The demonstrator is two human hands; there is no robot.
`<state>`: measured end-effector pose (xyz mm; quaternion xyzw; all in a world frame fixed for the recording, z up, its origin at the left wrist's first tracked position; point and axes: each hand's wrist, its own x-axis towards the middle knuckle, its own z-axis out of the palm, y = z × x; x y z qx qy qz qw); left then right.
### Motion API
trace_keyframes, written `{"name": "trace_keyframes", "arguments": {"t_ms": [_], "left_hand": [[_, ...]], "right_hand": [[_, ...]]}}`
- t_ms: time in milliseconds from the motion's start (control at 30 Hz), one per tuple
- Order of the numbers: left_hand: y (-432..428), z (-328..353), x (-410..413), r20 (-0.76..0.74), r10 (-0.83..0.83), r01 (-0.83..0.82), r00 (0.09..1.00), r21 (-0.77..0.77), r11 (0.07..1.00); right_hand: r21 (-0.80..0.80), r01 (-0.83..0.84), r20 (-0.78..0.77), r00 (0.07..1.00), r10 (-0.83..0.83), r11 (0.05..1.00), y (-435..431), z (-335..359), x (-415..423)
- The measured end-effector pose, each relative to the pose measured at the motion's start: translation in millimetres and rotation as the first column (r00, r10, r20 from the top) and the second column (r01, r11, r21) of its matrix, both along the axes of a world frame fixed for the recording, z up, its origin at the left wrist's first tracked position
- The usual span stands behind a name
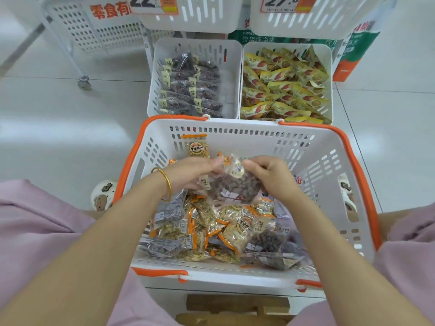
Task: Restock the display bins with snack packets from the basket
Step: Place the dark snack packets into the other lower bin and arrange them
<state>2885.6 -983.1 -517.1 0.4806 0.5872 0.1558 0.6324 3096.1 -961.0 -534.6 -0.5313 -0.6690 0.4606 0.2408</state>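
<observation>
Head view: left hand [196,172], right hand [270,178] both pinch dark snack packet [235,185], perhaps several, over basket [235,129].

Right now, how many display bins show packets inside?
2: the left bin holds dark packets, the right bin yellow packets. The upper left bin and upper right bin hide theirs.

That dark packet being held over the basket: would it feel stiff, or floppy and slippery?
Probably floppy: the dark packet sags and bulges between the left hand and right hand gripping its top. Likely slippery, as its clear film shines. Seemingly light, since fingertips alone hold it up.
</observation>
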Motion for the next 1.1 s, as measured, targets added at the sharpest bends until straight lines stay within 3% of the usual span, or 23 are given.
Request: {"name": "trace_keyframes", "arguments": {"t_ms": [133, 300, 400, 500, 633, 800, 1100], "left_hand": [[1, -3, 6, -0.018, -0.018, 0.020, 1.000, 0.097, 0.995], [6, -4, 6, -0.044, 0.145, -0.138, 0.989, 0.128, 0.982], [6, -3, 5, -0.048, 0.272, -0.266, 0.961, 0.112, 0.957], [7, -1, 6, -0.013, 0.341, -0.339, 0.940, 0.096, 0.936], [7, -2, 5, 0.014, 0.398, -0.398, 0.917, 0.068, 0.915], [9, 3, 7, 0.128, 0.505, -0.512, 0.854, 0.025, 0.859], [11, 12, 9, 0.152, 0.543, -0.557, 0.826, 0.067, 0.828]], "right_hand": [[-0.152, 0.139, -0.128, 0.979, -0.159, 0.979, 6, 1, 7], [-0.327, 0.280, -0.197, 0.914, -0.355, 0.903, 7, -4, 12], [-0.479, 0.358, -0.138, 0.871, -0.471, 0.802, 7, -1, 15], [-0.679, 0.319, -0.168, 0.809, -0.563, 0.661, 7, 1, 16], [-0.674, 0.199, -0.264, 0.835, -0.483, 0.712, 8, -2, 18], [-0.630, 0.342, -0.266, 0.749, -0.607, 0.697, 9, -7, 22], [-0.458, 0.082, -0.301, 0.923, -0.241, 0.885, 16, 11, 27]]}}
